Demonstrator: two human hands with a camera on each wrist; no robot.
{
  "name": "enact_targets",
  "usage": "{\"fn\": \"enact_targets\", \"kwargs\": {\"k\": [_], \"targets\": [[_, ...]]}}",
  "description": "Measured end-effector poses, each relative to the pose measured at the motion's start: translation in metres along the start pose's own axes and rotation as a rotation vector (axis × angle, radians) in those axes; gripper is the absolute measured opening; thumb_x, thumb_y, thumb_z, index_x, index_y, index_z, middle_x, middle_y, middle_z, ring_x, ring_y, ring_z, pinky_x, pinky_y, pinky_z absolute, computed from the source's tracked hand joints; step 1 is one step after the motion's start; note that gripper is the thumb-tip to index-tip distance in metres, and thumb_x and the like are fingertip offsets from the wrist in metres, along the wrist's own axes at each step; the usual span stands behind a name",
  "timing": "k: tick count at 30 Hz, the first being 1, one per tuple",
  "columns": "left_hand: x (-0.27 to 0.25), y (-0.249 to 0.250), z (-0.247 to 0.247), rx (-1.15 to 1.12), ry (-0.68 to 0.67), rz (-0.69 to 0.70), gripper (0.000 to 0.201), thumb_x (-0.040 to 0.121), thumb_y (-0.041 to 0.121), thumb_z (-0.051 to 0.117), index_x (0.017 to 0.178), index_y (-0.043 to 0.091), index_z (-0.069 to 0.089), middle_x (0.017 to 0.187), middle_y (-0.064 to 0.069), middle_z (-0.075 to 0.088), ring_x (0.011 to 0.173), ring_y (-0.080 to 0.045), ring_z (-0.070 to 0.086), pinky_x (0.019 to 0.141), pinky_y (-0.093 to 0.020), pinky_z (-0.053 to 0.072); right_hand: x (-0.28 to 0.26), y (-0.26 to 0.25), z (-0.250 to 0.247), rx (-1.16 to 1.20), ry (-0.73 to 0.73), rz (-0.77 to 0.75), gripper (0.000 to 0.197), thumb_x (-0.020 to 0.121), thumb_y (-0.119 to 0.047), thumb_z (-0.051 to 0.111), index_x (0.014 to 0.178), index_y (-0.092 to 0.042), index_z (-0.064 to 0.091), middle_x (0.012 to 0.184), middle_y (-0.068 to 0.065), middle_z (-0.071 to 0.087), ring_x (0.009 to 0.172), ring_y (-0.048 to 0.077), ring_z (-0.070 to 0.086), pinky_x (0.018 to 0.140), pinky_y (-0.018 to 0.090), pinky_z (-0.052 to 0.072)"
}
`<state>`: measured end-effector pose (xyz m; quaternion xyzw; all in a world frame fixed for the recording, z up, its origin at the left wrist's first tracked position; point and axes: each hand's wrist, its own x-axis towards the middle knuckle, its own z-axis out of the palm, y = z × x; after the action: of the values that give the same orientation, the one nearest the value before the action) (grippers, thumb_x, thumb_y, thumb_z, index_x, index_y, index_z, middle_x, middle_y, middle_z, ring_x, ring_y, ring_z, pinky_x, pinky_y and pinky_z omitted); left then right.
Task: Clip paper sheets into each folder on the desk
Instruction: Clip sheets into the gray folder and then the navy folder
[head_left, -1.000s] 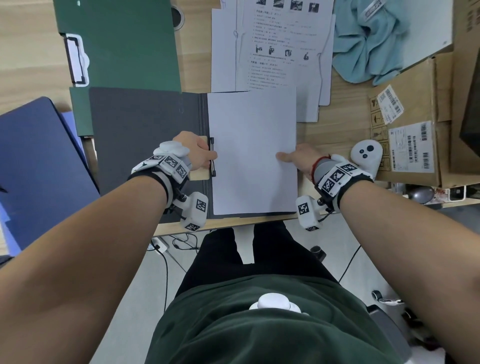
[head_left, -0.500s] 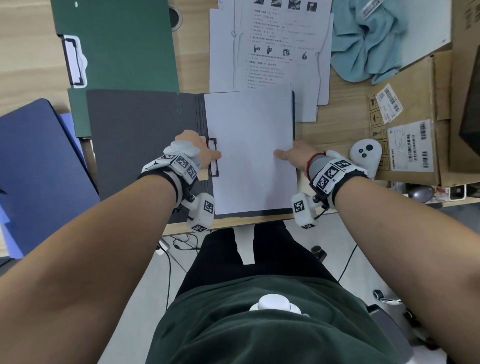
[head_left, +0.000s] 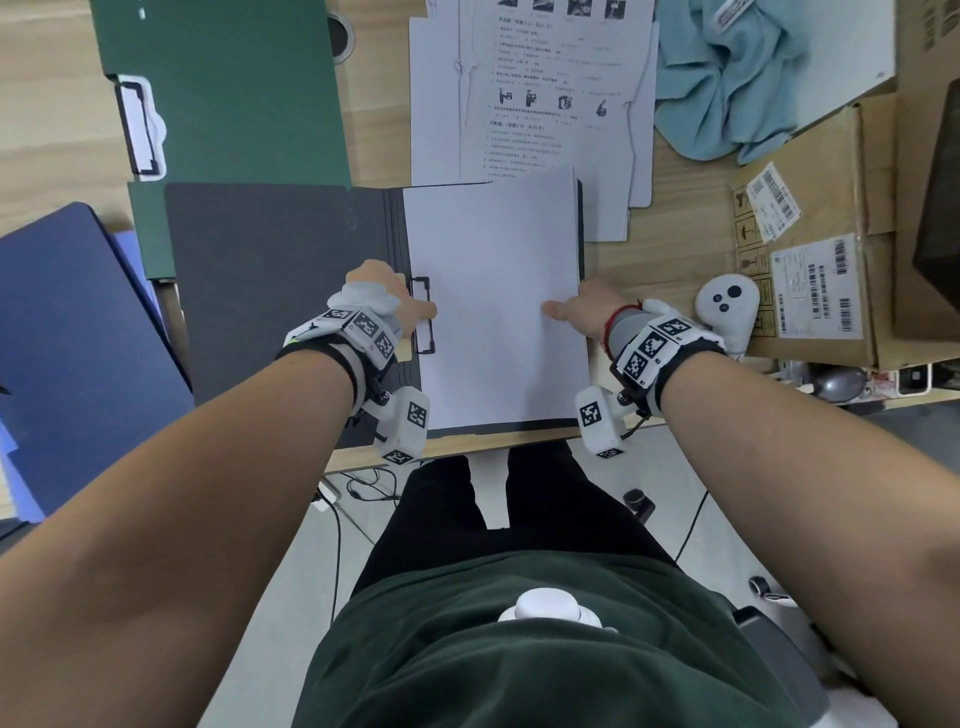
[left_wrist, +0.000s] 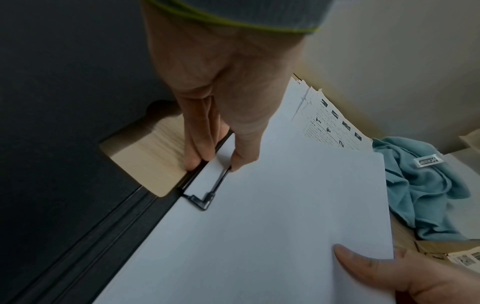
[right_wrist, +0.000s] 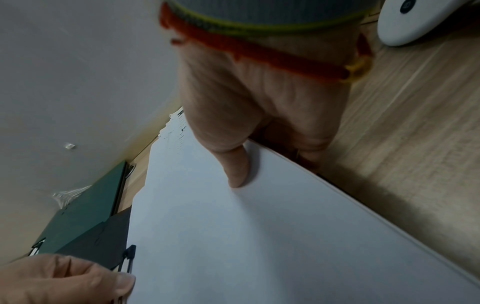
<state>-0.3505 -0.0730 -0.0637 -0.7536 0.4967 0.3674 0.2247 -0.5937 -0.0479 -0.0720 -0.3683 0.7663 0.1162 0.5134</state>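
A dark grey folder (head_left: 270, 291) lies open on the desk with a stack of white paper sheets (head_left: 493, 291) on its right half. A black wire clip (head_left: 423, 317) sits at the spine, its frame lying over the paper's left edge (left_wrist: 205, 200). My left hand (head_left: 395, 306) pinches this clip, fingers on its base and thumb on the wire (left_wrist: 215, 164). My right hand (head_left: 587, 306) holds the stack's right edge, with the thumb on top (right_wrist: 259, 160) and the fingers underneath.
A green folder (head_left: 223, 88) with a white clip lies behind, and a blue folder (head_left: 78, 353) at the left. Printed sheets (head_left: 545, 88), a teal cloth (head_left: 727, 88), a cardboard box (head_left: 810, 260) and a white controller (head_left: 727, 306) crowd the back and right. The desk edge (head_left: 467, 447) is close.
The clip's wire frame, seen edge-on a second ago, now lies down over the paper's left edge under my left hand. My right hand has stayed at the right edge.
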Motion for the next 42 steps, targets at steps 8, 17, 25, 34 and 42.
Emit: {"fn": "enact_targets", "kwargs": {"k": [8,17,25,34,42], "targets": [[-0.002,0.008,-0.005,0.032,-0.04,-0.02,0.033,0.076,0.044,0.072,0.081,0.015,0.057,0.062,0.002,0.051,0.054,-0.014,0.048,0.054,-0.022,0.039,0.0,0.0,0.0,-0.045,0.013,0.023,0.075,0.088,-0.046,0.065,0.142,0.001,0.041,0.139,0.015,0.052,0.124,0.033,0.054,0.095,0.034,0.045],[-0.012,0.01,-0.008,0.092,-0.043,-0.013,0.038,0.078,0.05,0.069,0.08,0.014,0.059,0.062,0.001,0.051,0.052,-0.014,0.047,0.052,-0.023,0.038,-0.005,0.01,-0.01,-0.178,0.074,0.064,0.047,0.081,-0.037,0.077,0.109,-0.004,0.056,0.102,0.009,0.065,0.076,0.024,0.057,0.068,0.03,0.044],[-0.017,-0.051,-0.031,-0.09,0.152,-0.119,0.069,0.068,0.055,0.078,0.117,0.012,0.057,0.119,-0.011,0.061,0.103,-0.029,0.062,0.08,-0.038,0.049,-0.025,-0.047,-0.006,-0.179,0.098,-0.21,0.026,0.083,-0.026,0.068,0.107,-0.018,0.059,0.113,0.008,0.066,0.096,0.027,0.065,0.072,0.032,0.054],[-0.025,-0.136,-0.061,-0.138,0.253,-0.381,0.103,0.069,0.055,0.08,0.14,0.007,0.022,0.141,-0.018,0.04,0.128,-0.037,0.045,0.096,-0.046,0.041,-0.034,-0.117,0.059,-0.608,0.016,-0.363,0.06,0.093,-0.036,0.053,0.146,-0.009,0.041,0.149,0.012,0.038,0.129,0.034,0.047,0.094,0.035,0.046],[-0.029,-0.156,-0.09,-0.174,0.26,-0.319,0.076,0.073,0.066,0.069,0.119,0.009,0.051,0.111,-0.009,0.064,0.106,-0.032,0.062,0.085,-0.036,0.048,-0.037,-0.122,0.064,-0.712,-0.001,-0.281,0.066,0.092,-0.038,0.053,0.15,-0.01,0.035,0.152,0.011,0.031,0.126,0.034,0.049,0.089,0.035,0.047]]}}
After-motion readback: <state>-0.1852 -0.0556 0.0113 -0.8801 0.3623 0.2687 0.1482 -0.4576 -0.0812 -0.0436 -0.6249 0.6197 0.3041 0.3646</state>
